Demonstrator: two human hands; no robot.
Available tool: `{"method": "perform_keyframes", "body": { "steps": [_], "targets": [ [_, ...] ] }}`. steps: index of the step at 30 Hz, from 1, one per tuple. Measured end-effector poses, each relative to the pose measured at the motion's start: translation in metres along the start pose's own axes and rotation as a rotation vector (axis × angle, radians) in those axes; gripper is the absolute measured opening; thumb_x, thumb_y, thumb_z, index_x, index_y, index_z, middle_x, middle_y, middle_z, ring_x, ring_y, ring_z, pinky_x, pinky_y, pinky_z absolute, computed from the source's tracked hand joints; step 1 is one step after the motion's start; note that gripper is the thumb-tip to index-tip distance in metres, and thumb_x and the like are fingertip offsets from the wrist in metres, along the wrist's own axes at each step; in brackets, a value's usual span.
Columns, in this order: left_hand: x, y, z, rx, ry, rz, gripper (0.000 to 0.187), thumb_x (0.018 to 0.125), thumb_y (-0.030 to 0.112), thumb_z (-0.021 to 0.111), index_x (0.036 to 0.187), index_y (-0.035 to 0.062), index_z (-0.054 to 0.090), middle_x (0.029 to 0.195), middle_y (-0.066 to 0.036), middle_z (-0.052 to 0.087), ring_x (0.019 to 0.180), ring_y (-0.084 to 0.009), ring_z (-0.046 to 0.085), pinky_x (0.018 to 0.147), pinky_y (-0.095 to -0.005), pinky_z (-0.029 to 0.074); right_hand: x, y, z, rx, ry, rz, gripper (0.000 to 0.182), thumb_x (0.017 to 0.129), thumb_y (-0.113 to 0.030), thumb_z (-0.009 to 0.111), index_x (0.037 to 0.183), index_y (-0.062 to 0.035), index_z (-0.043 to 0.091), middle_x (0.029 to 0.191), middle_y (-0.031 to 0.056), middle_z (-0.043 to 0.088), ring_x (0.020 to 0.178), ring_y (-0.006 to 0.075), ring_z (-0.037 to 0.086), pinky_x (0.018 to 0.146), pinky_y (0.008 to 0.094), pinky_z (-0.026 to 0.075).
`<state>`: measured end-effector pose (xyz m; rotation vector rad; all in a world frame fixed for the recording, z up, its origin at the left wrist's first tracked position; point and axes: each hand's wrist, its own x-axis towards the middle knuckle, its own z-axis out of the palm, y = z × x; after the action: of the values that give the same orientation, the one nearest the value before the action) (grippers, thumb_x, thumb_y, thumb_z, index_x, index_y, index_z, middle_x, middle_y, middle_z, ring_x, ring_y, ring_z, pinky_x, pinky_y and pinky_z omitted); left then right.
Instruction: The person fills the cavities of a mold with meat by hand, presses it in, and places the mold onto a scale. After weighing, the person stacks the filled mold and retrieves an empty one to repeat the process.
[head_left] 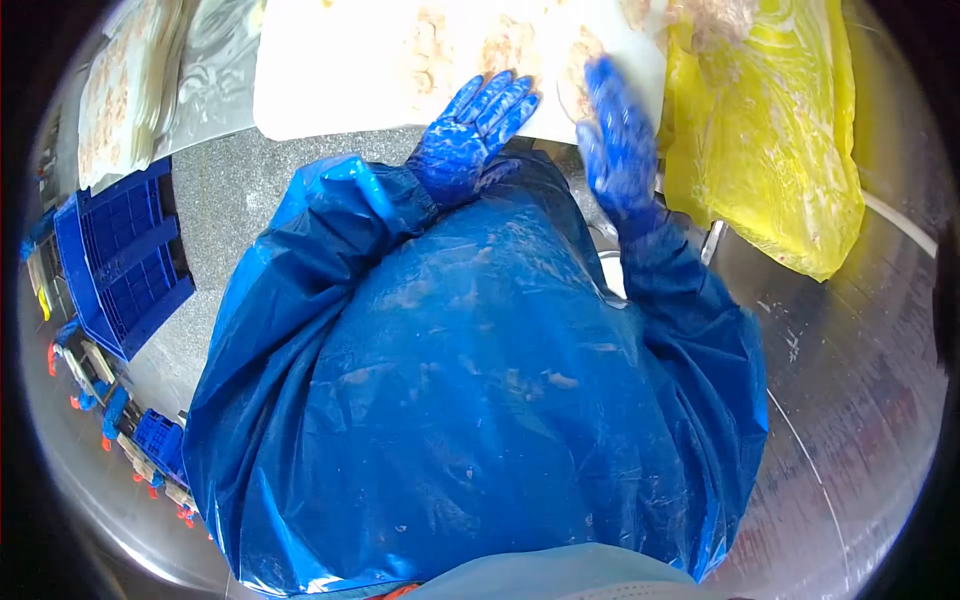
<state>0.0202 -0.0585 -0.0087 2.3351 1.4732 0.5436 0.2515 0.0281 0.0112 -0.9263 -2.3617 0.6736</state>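
Note:
My left hand [468, 138], in a wet blue glove, lies flat with its fingers stretched out at the near edge of a white board [330, 85]. Its fingertips reach a patch of pale pinkish, meat-like food [510, 48]. To the right, my right hand [622, 145] is gloved in the same blue and slightly blurred, its fingers extended and thumb apart. Beside its fingertips lies another pale patch of the food [580, 75]. Neither hand grips anything. A further food patch [430, 55] sits to the left on the board.
At right, a yellow plastic sheet [760, 170] smeared with pale residue hangs over the steel table edge, with a food heap [718, 18] at its top. Stacked white sheets [125, 100] bearing similar food stand far left. Below them is a blue crate [125, 245]. Other people's blue sleeves show lower left.

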Motion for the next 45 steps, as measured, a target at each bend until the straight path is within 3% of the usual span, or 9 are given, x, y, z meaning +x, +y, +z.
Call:
{"method": "perform_keyframes", "body": {
  "steps": [5,7,10,18,19,25,32,36,45],
  "targets": [
    [0.005,-0.001,0.005,0.012,0.022,-0.011,0.083,0.091,0.036,0.067,0.159,0.0070,0.028,0.163,-0.017,0.031,0.152,-0.0359,0.026,0.125,-0.0531,0.017,0.064,0.048,0.053,-0.477,0.049,-0.057,0.069,0.099,-0.031,0.058,0.157,-0.0049,0.033,0.162,0.0183,0.033,0.152,0.0363,0.027,0.124,0.0471,0.020],
    [0.002,0.002,0.002,0.000,0.038,-0.018,0.083,0.092,0.037,0.066,0.159,0.0068,0.028,0.163,-0.017,0.031,0.152,-0.0359,0.025,0.125,-0.0532,0.017,0.088,0.045,0.048,-0.718,0.170,-0.049,0.054,0.104,-0.025,0.051,0.148,0.0050,0.041,0.151,0.0269,0.044,0.139,0.0355,0.045,0.116,0.0508,0.034],
    [-0.003,0.006,-0.001,-0.053,0.091,-0.012,0.081,0.094,0.038,0.063,0.160,0.0067,0.027,0.164,-0.017,0.028,0.154,-0.0358,0.022,0.125,-0.0531,0.014,0.088,0.071,0.043,-0.502,-0.042,0.001,0.067,0.103,-0.031,0.049,0.156,0.0040,0.028,0.163,0.0262,0.026,0.151,0.0368,0.025,0.122,0.0533,0.018],
    [0.033,-0.018,0.003,0.028,0.300,-0.124,0.073,0.099,0.039,0.058,0.158,0.0067,0.031,0.164,-0.016,0.029,0.154,-0.0355,0.023,0.125,-0.0527,0.013,0.064,0.085,0.038,-0.426,0.175,-0.115,0.065,0.102,-0.029,0.051,0.153,0.0059,0.034,0.159,0.0224,0.035,0.151,0.0352,0.027,0.124,0.0503,0.017],
    [0.047,-0.020,0.005,0.044,0.278,-0.119,0.074,0.096,0.037,0.060,0.156,0.0036,0.033,0.162,-0.021,0.032,0.152,-0.0391,0.025,0.124,-0.0529,0.016,0.053,0.066,0.049,-0.308,0.135,-0.087,0.073,0.101,-0.039,0.056,0.159,-0.0038,0.028,0.163,0.0194,0.030,0.153,0.0376,0.023,0.123,0.0510,0.018],
    [0.073,-0.042,0.013,0.134,0.278,-0.058,0.077,0.092,0.036,0.063,0.154,0.0000,0.035,0.159,-0.024,0.035,0.150,-0.0390,0.030,0.124,-0.0514,0.019,-0.012,0.034,0.036,-0.424,-0.180,-0.022,0.088,0.092,-0.047,0.063,0.159,-0.0034,0.026,0.164,0.0236,0.023,0.153,0.0411,0.019,0.123,0.0549,0.015],
    [0.058,-0.026,0.023,0.130,0.236,-0.017,0.073,0.096,0.043,0.061,0.154,0.0053,0.038,0.159,-0.018,0.037,0.149,-0.0359,0.033,0.124,-0.0521,0.019,0.032,0.051,0.045,-0.424,0.013,-0.010,0.077,0.098,-0.042,0.058,0.158,-0.0043,0.029,0.163,0.0225,0.029,0.153,0.0405,0.021,0.123,0.0549,0.014],
    [0.054,-0.028,0.008,0.096,0.330,-0.073,0.073,0.098,0.040,0.060,0.156,0.0052,0.035,0.162,-0.018,0.033,0.152,-0.0359,0.027,0.124,-0.0524,0.016,0.034,0.062,0.027,0.008,0.084,0.002,0.076,0.097,-0.038,0.060,0.158,-0.0058,0.030,0.162,0.0214,0.031,0.152,0.0389,0.023,0.124,0.0525,0.015],
    [0.035,-0.044,-0.023,0.166,0.322,-0.176,0.073,0.096,0.035,0.059,0.153,-0.0021,0.035,0.158,-0.026,0.036,0.150,-0.0419,0.028,0.123,-0.0557,0.017,0.033,0.006,0.045,-0.218,0.027,-0.031,0.084,0.094,-0.043,0.063,0.161,-0.0078,0.026,0.166,0.0187,0.024,0.156,0.0375,0.013,0.125,0.0517,0.009]
  ]
}}
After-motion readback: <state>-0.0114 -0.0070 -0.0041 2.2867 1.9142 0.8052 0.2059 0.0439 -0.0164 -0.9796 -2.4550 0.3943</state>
